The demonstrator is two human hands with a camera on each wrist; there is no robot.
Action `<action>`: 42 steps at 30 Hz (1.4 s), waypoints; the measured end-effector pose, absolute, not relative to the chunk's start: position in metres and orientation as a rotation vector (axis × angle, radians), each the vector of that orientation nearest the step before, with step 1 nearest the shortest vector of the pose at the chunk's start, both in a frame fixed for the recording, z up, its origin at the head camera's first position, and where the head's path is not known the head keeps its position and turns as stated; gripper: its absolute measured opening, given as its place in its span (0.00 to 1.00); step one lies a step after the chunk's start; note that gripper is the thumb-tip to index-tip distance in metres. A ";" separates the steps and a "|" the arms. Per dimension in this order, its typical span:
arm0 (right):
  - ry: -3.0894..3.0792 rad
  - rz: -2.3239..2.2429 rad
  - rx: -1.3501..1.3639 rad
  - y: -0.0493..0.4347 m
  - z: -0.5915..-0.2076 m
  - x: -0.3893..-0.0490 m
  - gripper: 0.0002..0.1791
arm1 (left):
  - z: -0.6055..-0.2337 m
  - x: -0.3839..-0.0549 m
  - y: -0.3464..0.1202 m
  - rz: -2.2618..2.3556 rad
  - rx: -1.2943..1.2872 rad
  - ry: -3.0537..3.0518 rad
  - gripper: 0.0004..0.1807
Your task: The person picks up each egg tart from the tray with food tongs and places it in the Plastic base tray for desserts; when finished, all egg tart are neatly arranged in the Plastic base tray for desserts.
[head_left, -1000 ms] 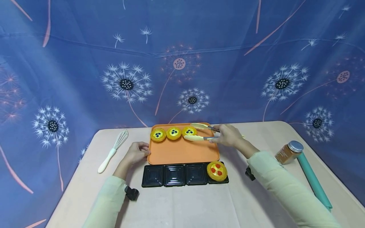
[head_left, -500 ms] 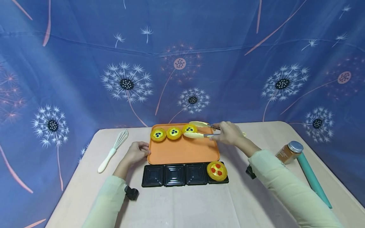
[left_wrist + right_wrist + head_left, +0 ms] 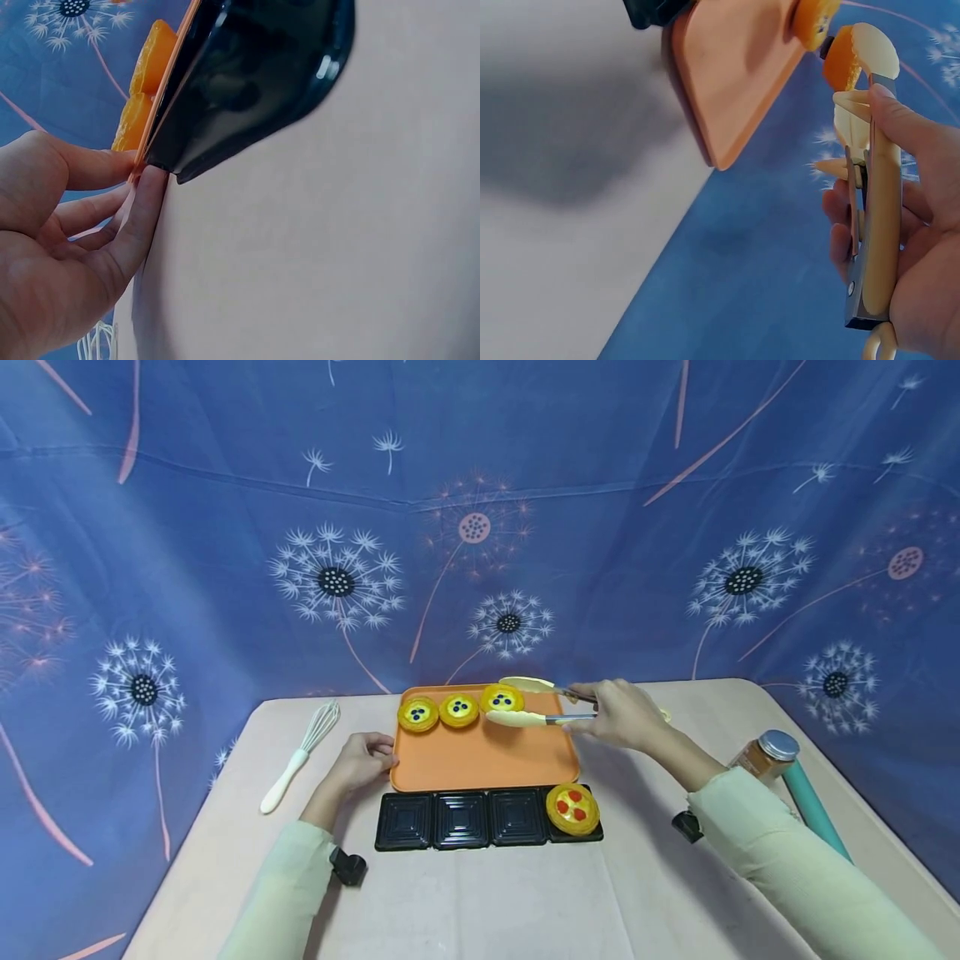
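Note:
My right hand [image 3: 622, 714] grips a pair of tongs [image 3: 517, 718] with cream tips. Between the tips is an egg tart [image 3: 500, 697] topped with dark blue berries; in the right wrist view this tart [image 3: 843, 64] hangs above the tray. Two similar tarts [image 3: 417, 716] sit at the back left of the orange tray [image 3: 480, 762]. At the tray's left edge, my left hand [image 3: 362, 762] pinches the rim between thumb and fingers, as the left wrist view shows. In front lies a black compartmented tray [image 3: 459, 820], its rightmost compartment bearing a tart with red pieces [image 3: 572, 810].
A white-handled whisk [image 3: 300, 757] lies on the left of the table. On the right stand a jar [image 3: 765, 756] with a silver lid and a teal roll [image 3: 817, 814], partly hidden by my right sleeve. A blue dandelion-print cloth [image 3: 480, 568] rises behind the table.
The rightmost blue-berry tart has lifted off the orange tray in the tongs and shifted slightly right. My right hand has moved right and the tongs have narrowed on it. The left hand stays put.

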State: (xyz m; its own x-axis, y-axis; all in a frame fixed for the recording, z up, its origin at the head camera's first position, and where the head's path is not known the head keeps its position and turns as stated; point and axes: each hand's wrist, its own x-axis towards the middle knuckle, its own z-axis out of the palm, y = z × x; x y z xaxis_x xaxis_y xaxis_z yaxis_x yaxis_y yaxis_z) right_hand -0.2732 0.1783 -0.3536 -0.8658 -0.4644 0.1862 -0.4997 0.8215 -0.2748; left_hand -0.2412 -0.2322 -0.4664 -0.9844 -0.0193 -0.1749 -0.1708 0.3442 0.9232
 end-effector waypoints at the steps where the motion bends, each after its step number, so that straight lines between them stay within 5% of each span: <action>1: -2.872 0.485 0.777 0.180 -0.353 -0.269 0.38 | -0.466 -0.241 -0.232 1.715 -0.176 2.464 0.17; 22: -2.743 0.596 0.870 0.208 -0.344 -0.186 0.36 | -0.463 -0.242 -0.233 1.684 -0.188 2.491 0.17; 42: -2.789 0.526 0.976 0.208 -0.380 -0.162 0.34 | -0.463 -0.240 -0.232 1.683 -0.178 2.500 0.17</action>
State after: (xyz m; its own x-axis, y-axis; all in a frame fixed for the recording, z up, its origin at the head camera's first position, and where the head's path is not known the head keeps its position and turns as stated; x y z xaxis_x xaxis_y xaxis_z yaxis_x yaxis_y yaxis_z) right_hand -0.1616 0.2079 -0.3803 -0.7799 -0.5767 0.2434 -0.6257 0.7285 -0.2789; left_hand -0.2403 -0.2316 -0.4635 -0.9856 -0.0295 -0.1667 -0.1656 0.3739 0.9126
